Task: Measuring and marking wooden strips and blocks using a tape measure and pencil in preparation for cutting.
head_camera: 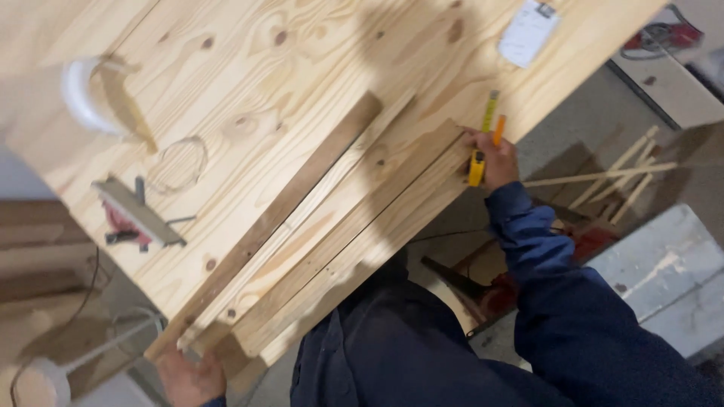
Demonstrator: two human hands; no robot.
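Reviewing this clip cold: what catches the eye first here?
The big pale pine board fills the frame on a slant, with long wooden strips lying along its near edge. At that edge the right hand grips a yellow tape measure and an orange pencil, while the left hand holds the strips' lower ends.

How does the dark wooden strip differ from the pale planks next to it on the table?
The dark wooden strip is brown and narrow; the pale planks are light pine and wider. The left hand grips the strip's end; the right hand, holding a yellow tape measure, rests at the planks' edge. Both lie diagonally, parallel, on the table.
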